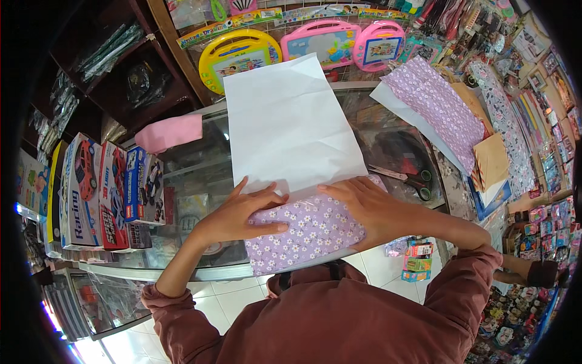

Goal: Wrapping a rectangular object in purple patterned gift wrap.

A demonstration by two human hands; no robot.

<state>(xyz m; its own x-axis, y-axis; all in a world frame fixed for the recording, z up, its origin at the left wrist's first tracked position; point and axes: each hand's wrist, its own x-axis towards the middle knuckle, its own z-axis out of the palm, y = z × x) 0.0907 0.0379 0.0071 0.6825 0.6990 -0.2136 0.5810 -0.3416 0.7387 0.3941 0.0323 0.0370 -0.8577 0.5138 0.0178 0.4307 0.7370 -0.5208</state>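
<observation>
A purple floral paper with white daisies lies folded over something flat at the counter's near edge; what is beneath cannot be seen. Beyond it, the white underside of the sheet spreads away across the glass counter. My left hand rests on the left part of the floral fold, fingers spread, thumb and index on either side of its upper edge. My right hand lies over the right end of the fold, its fingers bent along the edge and part of the palm hidden. Scissors with dark handles lie to the right.
Boxed toy cars stand at the left on the glass counter, near a pink cloth-like piece. Drawing boards line the back. More floral paper and a brown envelope lie right. Another person's arm shows at the lower right.
</observation>
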